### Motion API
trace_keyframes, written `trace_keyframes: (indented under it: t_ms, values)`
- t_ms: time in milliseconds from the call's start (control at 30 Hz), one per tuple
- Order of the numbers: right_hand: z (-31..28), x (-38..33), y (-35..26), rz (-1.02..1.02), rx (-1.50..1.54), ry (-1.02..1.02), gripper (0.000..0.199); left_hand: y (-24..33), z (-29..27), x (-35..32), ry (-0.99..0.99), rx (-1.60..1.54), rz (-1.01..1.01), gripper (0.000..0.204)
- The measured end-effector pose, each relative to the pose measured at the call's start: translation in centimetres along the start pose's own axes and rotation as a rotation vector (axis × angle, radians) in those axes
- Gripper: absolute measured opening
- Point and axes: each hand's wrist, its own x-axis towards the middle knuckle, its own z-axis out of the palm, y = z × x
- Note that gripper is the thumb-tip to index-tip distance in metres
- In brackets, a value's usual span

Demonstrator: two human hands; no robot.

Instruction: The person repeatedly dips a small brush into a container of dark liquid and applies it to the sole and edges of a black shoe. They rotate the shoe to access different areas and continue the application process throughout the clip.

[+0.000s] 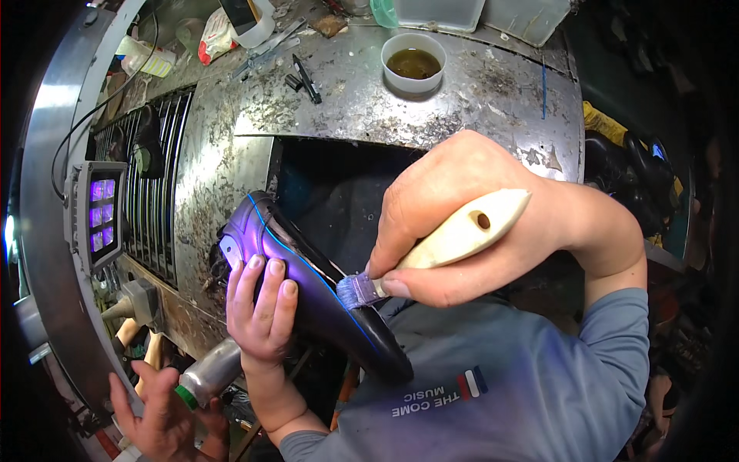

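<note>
Two hands on one dark shoe, sole edge up, between them. Left hand: fingers curled over the upper, clamping it steady, wrist bent up from below. Right hand: closed on a pale wooden-handled brush, bristles touching the sole rim. Best practice, by judgement: short, even strokes along the edge, shoe held still. Beyond the right hand: white cup of brown liquid on the worn metal bench.
</note>
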Motion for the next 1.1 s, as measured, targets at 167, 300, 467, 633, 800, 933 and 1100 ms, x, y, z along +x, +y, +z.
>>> trace_keyframes:
  t_ms: [167, 300, 467, 633, 800, 933, 1100]
  values:
    - [0.1, -0.2, -0.7, -0.043, -0.007, -0.014, 0.007, 0.0, 0.4, -0.1, 0.009, 0.011, -0.047, 0.031]
    - [0.3, -0.3, -1.3, -0.088, -0.030, -0.022, 0.007, -0.2, 0.4, -0.3, 0.004, -0.007, -0.096, 0.037]
    - [0.4, -0.1, -2.0, -0.123, -0.065, -0.026, 0.007, -0.8, 0.3, -0.7, -0.049, 0.021, -0.114, 0.067]
    - [0.1, -0.1, -2.9, -0.122, -0.125, -0.046, 0.006, -0.9, 0.6, -0.8, -0.048, 0.015, -0.193, 0.073]
    - [0.1, 0.4, -3.6, -0.156, -0.178, -0.025, 0.006, -0.4, 0.8, -0.5, -0.007, -0.072, -0.312, 0.064]
    - [-0.1, 0.8, -4.3, -0.158, -0.226, -0.014, 0.007, 0.3, 1.2, -0.3, 0.018, -0.151, -0.438, 0.068]
    - [0.2, 1.7, -4.6, -0.208, -0.261, 0.058, 0.011, 1.3, 1.3, -0.6, -0.013, -0.301, -0.641, 0.068]
